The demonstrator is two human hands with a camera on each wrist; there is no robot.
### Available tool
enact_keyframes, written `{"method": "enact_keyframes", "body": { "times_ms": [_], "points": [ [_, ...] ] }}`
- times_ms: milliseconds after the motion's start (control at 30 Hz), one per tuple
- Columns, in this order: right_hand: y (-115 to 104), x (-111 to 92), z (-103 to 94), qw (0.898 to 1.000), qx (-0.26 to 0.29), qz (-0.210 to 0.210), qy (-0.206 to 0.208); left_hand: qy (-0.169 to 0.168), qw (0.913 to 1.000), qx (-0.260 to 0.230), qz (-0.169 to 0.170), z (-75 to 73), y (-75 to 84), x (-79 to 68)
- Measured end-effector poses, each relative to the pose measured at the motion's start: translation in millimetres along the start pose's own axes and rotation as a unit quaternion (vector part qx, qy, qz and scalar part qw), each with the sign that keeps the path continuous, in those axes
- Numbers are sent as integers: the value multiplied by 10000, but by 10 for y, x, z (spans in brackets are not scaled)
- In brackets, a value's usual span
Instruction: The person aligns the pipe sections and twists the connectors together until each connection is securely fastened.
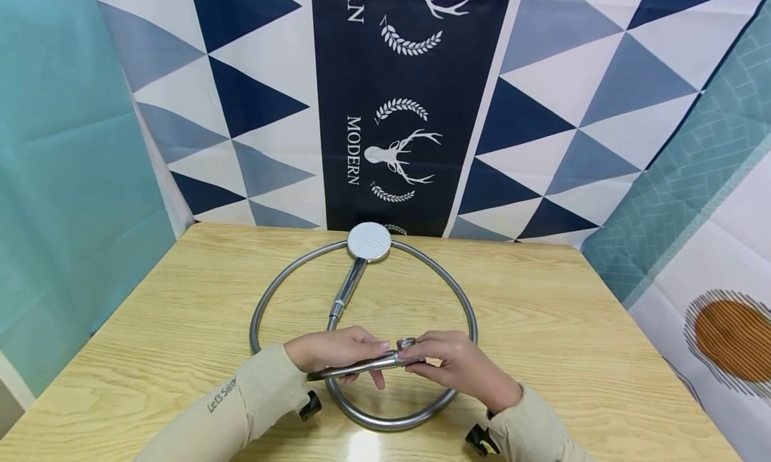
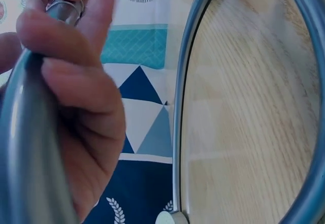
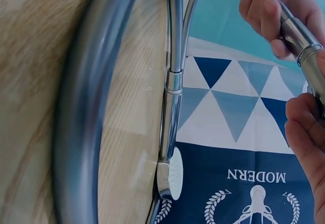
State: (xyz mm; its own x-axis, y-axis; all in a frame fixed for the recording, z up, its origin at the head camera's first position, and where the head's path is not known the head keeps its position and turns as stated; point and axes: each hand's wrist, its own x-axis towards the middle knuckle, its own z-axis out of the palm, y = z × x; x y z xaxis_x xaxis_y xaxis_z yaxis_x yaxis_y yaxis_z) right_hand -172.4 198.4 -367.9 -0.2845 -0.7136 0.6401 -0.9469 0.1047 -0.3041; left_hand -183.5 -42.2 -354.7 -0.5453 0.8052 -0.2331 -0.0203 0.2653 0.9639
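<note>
A chrome shower head [image 1: 369, 241] with a white face lies at the back of the table, its handle joined to a grey metal shower hose [image 1: 472, 315]. The hose loops widely over the tabletop and comes up to the hands. My left hand [image 1: 337, 349] grips the hose near its end; in the left wrist view the fingers curl round the hose [image 2: 30, 148]. With thumb and fingers, my right hand [image 1: 452, 358] pinches a chrome fitting [image 1: 406, 343] at that end. The right wrist view shows the hose's metal end sleeve [image 3: 299, 41] between both hands.
The wooden table [image 1: 542, 301] has a patterned cloth [image 1: 265, 114] hanging behind it. A teal curtain [image 1: 72, 147] hangs at the left, and another printed cloth [image 1: 674, 248] at the right. Black wrist straps [image 1: 310, 406] show below the sleeves.
</note>
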Motion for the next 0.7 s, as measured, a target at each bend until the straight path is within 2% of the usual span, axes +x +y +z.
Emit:
{"method": "enact_keyframes", "body": {
  "times_ms": [133,433,700],
  "points": [
    [-1,5,17,10000,43,47,-23,-141,9998,138,7,-4,-14,-13],
    [12,28,16,9999,89,6,75,143,9997,-20,173,23,6,-16],
    [20,34,21,9998,130,95,121,482,9985,65,232,38,-24,4]
  ]
}}
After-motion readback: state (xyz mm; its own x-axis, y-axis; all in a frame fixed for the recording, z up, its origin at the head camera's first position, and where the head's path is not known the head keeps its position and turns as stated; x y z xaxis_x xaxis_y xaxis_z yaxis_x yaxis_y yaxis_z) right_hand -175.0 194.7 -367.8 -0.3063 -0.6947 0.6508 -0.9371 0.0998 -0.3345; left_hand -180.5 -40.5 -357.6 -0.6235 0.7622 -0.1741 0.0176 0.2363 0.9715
